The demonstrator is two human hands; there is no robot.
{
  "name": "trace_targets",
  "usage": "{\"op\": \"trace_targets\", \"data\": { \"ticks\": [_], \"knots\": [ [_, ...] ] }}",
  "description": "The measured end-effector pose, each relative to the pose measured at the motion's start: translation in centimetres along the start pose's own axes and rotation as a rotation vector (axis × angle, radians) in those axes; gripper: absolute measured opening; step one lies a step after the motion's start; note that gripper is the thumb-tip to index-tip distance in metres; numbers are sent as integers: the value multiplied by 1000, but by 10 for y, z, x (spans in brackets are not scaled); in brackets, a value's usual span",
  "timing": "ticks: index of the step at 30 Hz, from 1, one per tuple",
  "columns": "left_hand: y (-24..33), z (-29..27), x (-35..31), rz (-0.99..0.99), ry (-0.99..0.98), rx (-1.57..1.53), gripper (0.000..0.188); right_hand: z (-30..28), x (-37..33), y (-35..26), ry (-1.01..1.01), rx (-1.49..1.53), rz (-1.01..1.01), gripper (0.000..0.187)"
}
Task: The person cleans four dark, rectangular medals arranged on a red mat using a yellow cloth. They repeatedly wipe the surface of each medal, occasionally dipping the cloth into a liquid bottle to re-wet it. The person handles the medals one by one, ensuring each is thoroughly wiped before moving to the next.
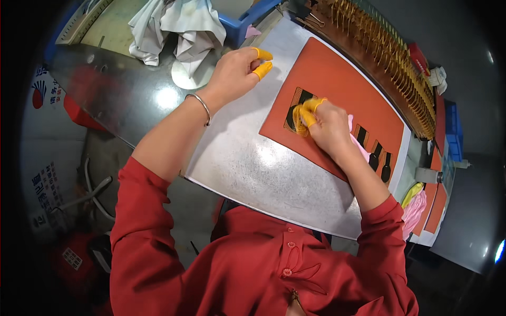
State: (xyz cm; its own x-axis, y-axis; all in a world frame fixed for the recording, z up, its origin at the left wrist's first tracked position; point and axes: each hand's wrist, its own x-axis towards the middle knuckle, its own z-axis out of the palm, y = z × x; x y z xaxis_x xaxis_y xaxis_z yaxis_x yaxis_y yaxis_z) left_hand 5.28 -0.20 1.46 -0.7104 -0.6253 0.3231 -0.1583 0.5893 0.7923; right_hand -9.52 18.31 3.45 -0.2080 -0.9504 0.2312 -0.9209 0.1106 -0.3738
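Now right hand (329,126) pinches black-and-tan striped piece (295,113) (on orange mat (337,84)) — left hand (237,71) loosely curled

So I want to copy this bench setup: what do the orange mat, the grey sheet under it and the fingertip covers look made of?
Orange mat: matte, no glare, probably rubber or silicone. Grey sheet: mottled dull sheen, likely galvanised metal. Fingertip covers: thin yellow, snug, probably latex.
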Motion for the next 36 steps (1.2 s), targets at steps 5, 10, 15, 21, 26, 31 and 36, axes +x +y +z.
{"op": "trace_targets", "data": {
  "ticks": [5,10,15,21,26,31,36],
  "knots": [
    [5,-1,2,30,-19,63,20,-2,2,3,-17,-55,16,13],
    [-5,1,1,20,11,-12,21,-4,-9,-5,-44,-38,1,12],
    [2,1,2,29,-28,42,21,-5,10,10,-49,-109,98,15],
    [-1,0,4,69,5,54,21,-7,-2,3,-60,-90,-25,13],
    [-3,1,1,38,30,-22,21,-3,-4,5,-11,-73,-20,12],
    [4,0,2,28,-47,65,21,-6,-15,0,-32,-121,-49,11],
    [2,-1,1,5,-7,10,21,-4,-23,-6,-64,-105,-74,13]
  ]
}}
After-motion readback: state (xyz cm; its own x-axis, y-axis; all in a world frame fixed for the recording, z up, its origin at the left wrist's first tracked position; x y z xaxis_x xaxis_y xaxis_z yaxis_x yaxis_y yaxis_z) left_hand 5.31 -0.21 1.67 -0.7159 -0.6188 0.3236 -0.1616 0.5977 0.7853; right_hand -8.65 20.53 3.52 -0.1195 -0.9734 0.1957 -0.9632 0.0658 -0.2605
